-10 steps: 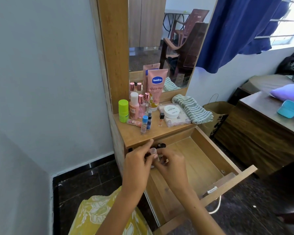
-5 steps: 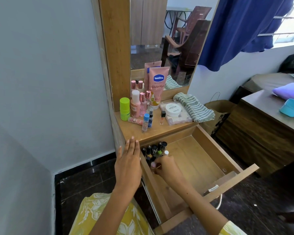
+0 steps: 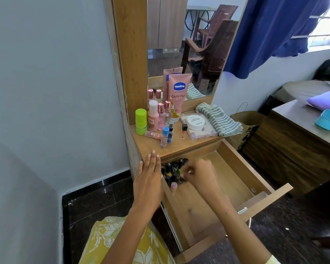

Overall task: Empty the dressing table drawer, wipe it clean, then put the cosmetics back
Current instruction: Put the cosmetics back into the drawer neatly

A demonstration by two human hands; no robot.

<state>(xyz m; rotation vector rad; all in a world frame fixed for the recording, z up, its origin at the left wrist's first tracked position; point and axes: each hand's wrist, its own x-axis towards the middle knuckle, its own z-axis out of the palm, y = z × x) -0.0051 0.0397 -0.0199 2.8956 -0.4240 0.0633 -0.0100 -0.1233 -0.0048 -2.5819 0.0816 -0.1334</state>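
The right hand was motion-blurred; whether its fingers held anything could not be told. It covered part of the small bottles at the drawer's ten o'clock corner; their labels were too small to read. The blue tray at three o'clock was cut by the frame edge.

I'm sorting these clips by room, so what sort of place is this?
Most likely a bedroom: a wooden dressing table with a mirror and cosmetics such as a Vaseline tube, and what looks like a bed with a purple pillow to the right.
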